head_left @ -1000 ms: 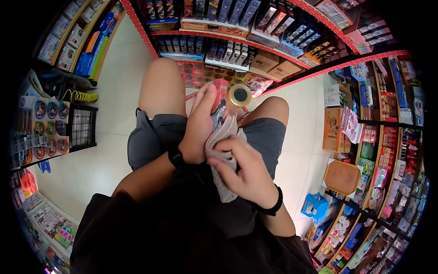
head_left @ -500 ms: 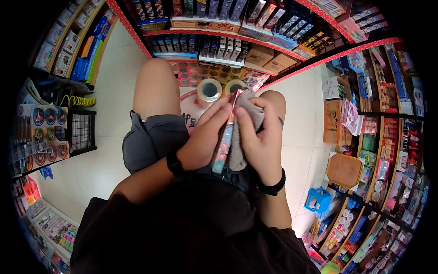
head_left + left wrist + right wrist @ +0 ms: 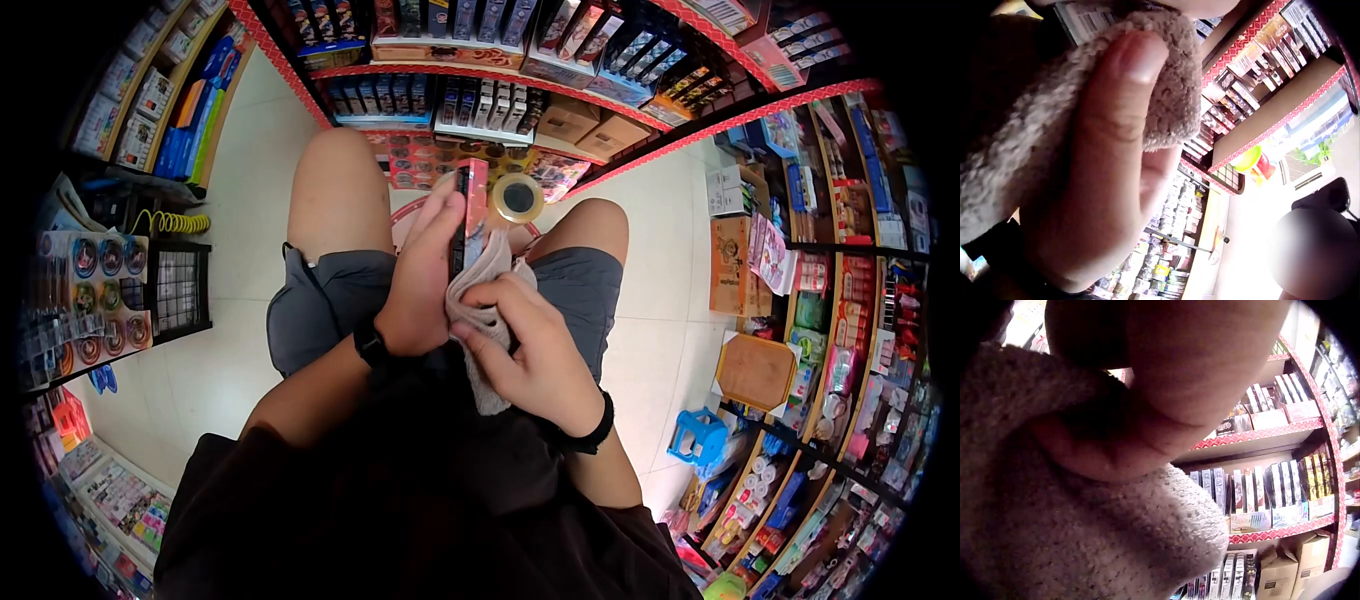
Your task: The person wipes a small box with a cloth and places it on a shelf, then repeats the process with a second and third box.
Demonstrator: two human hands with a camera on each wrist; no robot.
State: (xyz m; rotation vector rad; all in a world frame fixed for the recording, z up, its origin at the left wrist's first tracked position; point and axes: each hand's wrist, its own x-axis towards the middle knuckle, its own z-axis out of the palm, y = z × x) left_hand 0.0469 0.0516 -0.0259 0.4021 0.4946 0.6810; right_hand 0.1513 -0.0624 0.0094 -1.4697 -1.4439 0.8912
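- 1 slim box (image 3: 474,200) lies against your left hand (image 3: 420,282), fingers fairly straight.
- 1 cloth (image 3: 490,264) against the box, pinched by your right hand (image 3: 527,350).

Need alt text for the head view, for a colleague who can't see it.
Two bare hands over a seated person's lap: the right hand grips a grey cloth against a slim box that the left hand holds. A tape roll lies beyond; stocked shelves surround them.

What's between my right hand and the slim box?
The grey cloth, gripped by the right hand, lies between it and the slim box; head view.
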